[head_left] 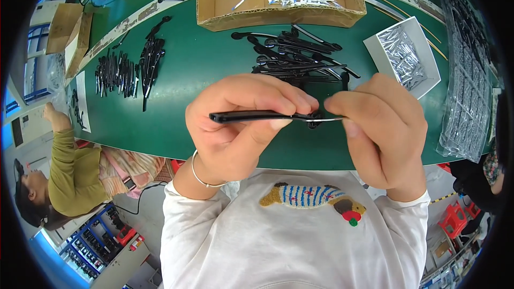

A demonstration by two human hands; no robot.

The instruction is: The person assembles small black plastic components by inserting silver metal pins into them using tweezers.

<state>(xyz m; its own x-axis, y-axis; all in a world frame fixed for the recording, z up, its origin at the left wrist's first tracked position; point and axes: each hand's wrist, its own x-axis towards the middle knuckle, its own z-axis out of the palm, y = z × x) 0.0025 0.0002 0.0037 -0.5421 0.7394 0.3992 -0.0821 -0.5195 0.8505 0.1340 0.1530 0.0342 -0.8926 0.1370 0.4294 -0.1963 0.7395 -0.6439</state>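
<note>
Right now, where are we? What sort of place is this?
Probably a small factory or workshop. Slim black pieces lie in piles on a green table, and a white box holds lots of little silvery parts.
</note>
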